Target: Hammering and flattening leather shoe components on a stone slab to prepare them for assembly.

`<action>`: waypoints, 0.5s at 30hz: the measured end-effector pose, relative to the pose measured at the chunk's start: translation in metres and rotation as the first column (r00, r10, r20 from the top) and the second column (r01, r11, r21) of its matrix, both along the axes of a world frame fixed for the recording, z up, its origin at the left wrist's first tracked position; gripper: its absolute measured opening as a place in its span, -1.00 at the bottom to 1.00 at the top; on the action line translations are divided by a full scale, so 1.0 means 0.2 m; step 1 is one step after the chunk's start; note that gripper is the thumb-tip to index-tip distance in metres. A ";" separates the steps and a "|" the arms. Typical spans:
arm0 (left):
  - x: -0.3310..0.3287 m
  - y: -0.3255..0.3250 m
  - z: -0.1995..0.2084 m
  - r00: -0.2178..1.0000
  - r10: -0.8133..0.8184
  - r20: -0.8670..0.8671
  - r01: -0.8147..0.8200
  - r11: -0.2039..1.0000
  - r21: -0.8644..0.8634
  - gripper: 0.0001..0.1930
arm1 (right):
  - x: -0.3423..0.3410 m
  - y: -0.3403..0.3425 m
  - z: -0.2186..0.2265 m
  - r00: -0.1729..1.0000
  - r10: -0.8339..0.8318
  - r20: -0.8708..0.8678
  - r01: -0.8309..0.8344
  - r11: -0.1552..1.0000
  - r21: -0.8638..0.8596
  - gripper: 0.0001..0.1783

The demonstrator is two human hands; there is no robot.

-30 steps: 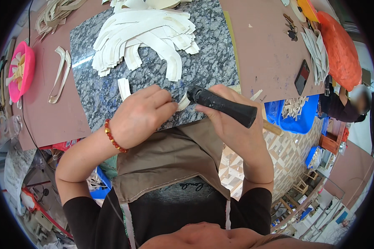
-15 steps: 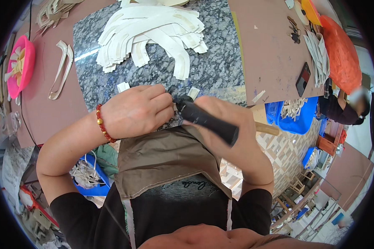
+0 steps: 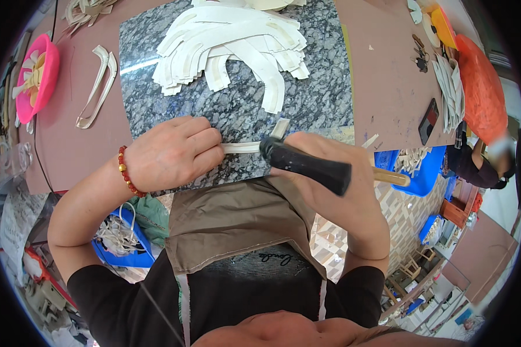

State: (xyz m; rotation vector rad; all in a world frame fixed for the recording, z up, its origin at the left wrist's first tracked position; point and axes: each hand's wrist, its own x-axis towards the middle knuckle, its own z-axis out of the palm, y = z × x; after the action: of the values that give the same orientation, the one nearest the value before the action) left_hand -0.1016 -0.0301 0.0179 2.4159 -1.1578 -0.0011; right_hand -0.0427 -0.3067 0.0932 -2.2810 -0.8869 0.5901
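My right hand [image 3: 362, 191] is wrapped round the pale wooden handle of a hammer [image 3: 312, 168] with a thick black head. One end of that head rests on or just above a narrow whitish strip [image 3: 240, 148], whose right end bends away from me. My left hand [image 3: 171, 151] lies over the left part of this strip with its fingers curled down, pressing it on a grey speckled stone slab [image 3: 139, 92]. The fingertips are hidden, and so is the strip's left end. Beyond both hands a heap of curved white strips [image 3: 231, 43] is fanned out on the slab.
On the brown table [image 3: 382, 98] a pink bowl [image 3: 51, 75] of pale pieces and a bent strip [image 3: 101, 87] lie left. At right are a phone [image 3: 428, 121], keys [image 3: 419, 55] and a red bag [image 3: 480, 92]. Blue bins [image 3: 425, 173] stand below; another person [image 3: 474, 153] sits farther right.
My left hand has moved left, away from the hammer head, baring the middle of the strip. The hammer has shifted slightly right along it. The whole view has also shifted a little.
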 end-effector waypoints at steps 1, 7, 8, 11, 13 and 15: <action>0.00 -0.01 0.00 1.000 0.004 0.016 -0.004 1.000 -0.003 -0.71 | 0.00 0.00 0.02 1.000 -0.027 0.014 0.027 0.999 -0.045 -0.69; -0.02 -0.02 0.02 0.997 0.078 -0.021 -0.079 0.997 -0.024 -0.73 | -0.07 0.07 -0.11 0.999 0.010 0.039 -0.013 0.996 0.087 -0.77; -0.03 -0.03 0.01 0.996 0.085 -0.017 -0.085 0.996 -0.022 -0.73 | -0.05 0.03 -0.10 0.992 -0.030 -0.123 0.043 0.993 0.107 -0.76; -0.06 -0.13 -0.03 0.977 0.123 -0.172 -0.149 0.979 -0.143 -0.75 | -0.01 -0.07 -0.02 0.993 -0.117 -0.016 0.118 0.987 0.109 -0.77; -0.03 -0.30 -0.03 0.949 0.207 -0.236 -0.266 0.931 -0.250 -0.73 | 0.00 -0.11 -0.02 0.980 -0.182 0.086 0.167 0.973 0.161 -0.78; 0.02 -0.44 -0.06 0.949 0.245 -0.199 -0.291 0.923 -0.252 -0.71 | 0.02 -0.14 -0.05 0.944 -0.256 0.206 0.232 0.963 0.137 -0.80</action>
State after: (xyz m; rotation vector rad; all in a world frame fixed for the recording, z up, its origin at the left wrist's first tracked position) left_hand -0.0981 -0.1174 0.0055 2.2528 -0.6939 0.0455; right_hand -0.0385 -0.3337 0.0826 -2.3381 -0.7022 0.1734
